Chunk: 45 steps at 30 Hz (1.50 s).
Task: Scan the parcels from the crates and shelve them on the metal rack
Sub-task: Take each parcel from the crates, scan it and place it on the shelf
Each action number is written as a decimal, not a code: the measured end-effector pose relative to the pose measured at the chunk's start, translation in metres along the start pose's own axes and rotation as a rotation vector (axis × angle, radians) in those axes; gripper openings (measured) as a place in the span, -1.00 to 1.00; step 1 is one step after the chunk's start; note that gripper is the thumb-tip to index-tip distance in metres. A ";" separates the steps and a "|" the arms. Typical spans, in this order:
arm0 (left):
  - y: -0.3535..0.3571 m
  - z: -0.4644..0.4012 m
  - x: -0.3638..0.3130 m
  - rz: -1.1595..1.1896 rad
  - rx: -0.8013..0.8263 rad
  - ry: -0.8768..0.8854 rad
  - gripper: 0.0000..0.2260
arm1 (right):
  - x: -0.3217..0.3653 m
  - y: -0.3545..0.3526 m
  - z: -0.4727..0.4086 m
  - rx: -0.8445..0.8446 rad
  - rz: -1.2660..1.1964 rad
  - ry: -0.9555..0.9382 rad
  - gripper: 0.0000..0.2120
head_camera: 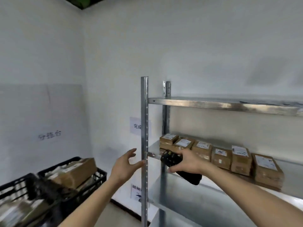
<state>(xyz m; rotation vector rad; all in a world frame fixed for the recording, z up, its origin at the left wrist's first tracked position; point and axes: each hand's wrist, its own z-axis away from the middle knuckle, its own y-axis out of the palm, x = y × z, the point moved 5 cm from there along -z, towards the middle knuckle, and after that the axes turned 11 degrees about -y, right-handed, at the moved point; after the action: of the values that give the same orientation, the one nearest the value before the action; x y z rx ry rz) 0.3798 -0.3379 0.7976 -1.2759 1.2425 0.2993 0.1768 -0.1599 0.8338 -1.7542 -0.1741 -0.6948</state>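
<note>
A tall galvanised steel rack (221,104) with perforated upright posts fills the right half of the view, standing against a white wall; its upper shelf is a bare sheet of metal, and the shelf below it carries a row of brown cardboard parcels with white printed labels (219,154), set side by side from the rack's rear-left post out to the right, some stacked two high. At the lower left sit two black plastic lattice crates (101,176), touching one another and heaped with more brown cardboard parcels (77,171), the topmost box lying tilted; this corner is blurred and the smaller contents cannot be made out. Two white paper signs (136,126) are stuck to the wall just behind the front post, partly hidden by it, and a fainter line of characters shows on the grey panel to the left. The right hand (188,163) reaches in over the front edge of the parcel shelf, its grip closed round a black handheld scanner (178,167), fingers curled over the top and thumb underneath; the scanner's head points left toward the end of the parcel row, just in front of the nearest boxes, though whether it touches them cannot be told. The left hand (126,166) is held up outside the rack, fingers spread and relaxed, holding nothing, its fingertips right beside the front post, well above the crates.
</note>
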 end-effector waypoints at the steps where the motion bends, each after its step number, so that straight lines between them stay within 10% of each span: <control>1: -0.033 0.005 0.021 -0.012 -0.030 -0.032 -0.34 | 0.029 0.021 -0.015 0.017 -0.013 -0.038 -0.56; 15: -0.354 0.103 0.264 -0.177 -0.504 -0.443 -0.43 | 0.324 0.289 -0.157 0.275 -0.089 -0.450 -0.04; 19: -0.400 0.097 0.323 -0.178 -0.578 -0.536 -0.46 | 0.375 0.352 -0.194 0.373 -0.088 -0.519 -0.22; 45: -0.350 -0.065 0.667 -0.028 -0.327 -0.922 -0.37 | 0.340 0.679 -0.432 0.704 -0.039 -0.265 -0.11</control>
<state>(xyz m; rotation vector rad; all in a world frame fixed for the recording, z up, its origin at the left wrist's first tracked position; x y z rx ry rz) 0.8667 -0.8064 0.4595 -1.1951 0.3890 0.9736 0.6093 -0.8470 0.5113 -1.1548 -0.5633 -0.3561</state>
